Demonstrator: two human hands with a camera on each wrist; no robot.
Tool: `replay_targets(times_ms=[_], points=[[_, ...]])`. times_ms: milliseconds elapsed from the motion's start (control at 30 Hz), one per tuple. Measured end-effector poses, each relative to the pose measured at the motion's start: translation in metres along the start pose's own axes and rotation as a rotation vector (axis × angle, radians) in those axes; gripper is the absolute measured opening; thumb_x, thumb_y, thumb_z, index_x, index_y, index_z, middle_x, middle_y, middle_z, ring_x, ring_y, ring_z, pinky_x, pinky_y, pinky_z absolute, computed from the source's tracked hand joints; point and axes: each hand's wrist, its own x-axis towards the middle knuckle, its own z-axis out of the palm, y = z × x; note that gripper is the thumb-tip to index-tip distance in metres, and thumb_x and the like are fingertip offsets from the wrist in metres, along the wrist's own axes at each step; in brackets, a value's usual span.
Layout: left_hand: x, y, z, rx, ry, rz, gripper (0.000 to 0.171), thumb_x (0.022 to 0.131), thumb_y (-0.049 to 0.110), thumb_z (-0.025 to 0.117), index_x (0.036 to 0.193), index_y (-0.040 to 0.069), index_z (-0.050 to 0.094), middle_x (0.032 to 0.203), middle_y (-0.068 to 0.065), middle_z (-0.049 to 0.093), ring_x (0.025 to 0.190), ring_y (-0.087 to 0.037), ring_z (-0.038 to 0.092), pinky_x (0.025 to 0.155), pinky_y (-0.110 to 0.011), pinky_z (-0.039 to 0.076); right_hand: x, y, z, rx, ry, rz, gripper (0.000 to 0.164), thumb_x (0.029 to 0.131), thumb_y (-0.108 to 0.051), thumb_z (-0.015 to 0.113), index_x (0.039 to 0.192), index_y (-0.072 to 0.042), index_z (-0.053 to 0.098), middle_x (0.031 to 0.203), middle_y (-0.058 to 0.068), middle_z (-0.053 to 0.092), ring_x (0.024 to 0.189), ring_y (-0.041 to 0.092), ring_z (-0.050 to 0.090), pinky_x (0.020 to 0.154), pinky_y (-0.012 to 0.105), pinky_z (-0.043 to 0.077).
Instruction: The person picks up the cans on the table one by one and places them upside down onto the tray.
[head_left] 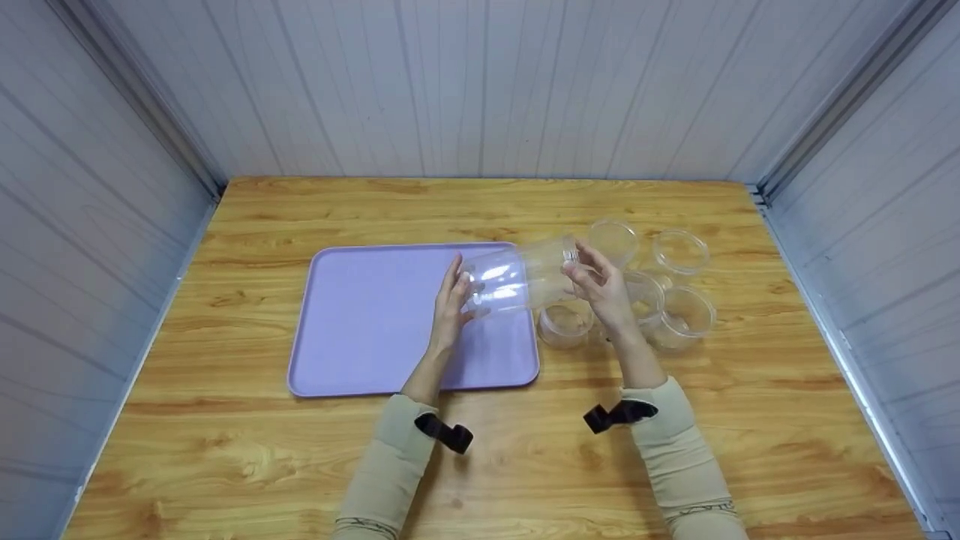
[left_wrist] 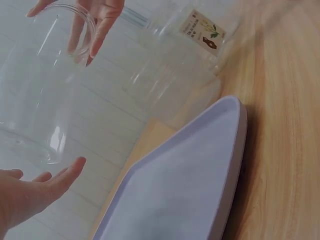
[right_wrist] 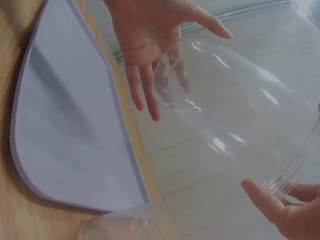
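Note:
A large clear plastic jar is held tilted on its side above the right part of the purple tray. At its threaded mouth, my right hand grips the rim between thumb and fingers. The palm of my left hand faces the jar's base. In the right wrist view, the left hand has its fingers spread and straight, some showing through the clear base. From the left wrist view, the left hand lies just under the jar's bottom edge.
Right of the tray stand several clear jars, among them a near one and a right-hand one. Behind them lie round clear pieces like lids. One jar bears a printed label. Panel walls border the wooden table.

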Motion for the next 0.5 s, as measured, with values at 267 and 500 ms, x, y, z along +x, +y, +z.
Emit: replay_targets(times_ms=[267, 500], points=[[-0.0041, 0.0011, 0.0008, -0.07, -0.01, -0.014, 0.071, 0.082, 0.034, 0.048, 0.14, 0.004, 0.019, 0.131, -0.024, 0.033, 0.111, -0.043, 0.042, 0.073, -0.047, 0.048, -0.0027, 0.0038, 0.0027, 0.092, 0.017, 0.051, 0.058, 0.084, -0.015, 0.057, 0.13, 0.01, 0.033, 0.106, 0.014, 0.048, 0.088, 0.016, 0.057, 0.073, 0.034, 0.051], [-0.0063, 0.0024, -0.0003, -0.103, -0.048, 0.029, 0.06, 0.085, 0.02, 0.048, 0.136, -0.001, 0.024, 0.125, -0.026, 0.034, 0.109, -0.046, 0.04, 0.071, -0.046, 0.049, -0.0014, 0.0051, 0.003, 0.053, -0.002, 0.062, 0.059, 0.083, -0.02, 0.055, 0.13, 0.01, 0.034, 0.116, 0.023, 0.045, 0.101, 0.032, 0.052, 0.075, 0.04, 0.049]])
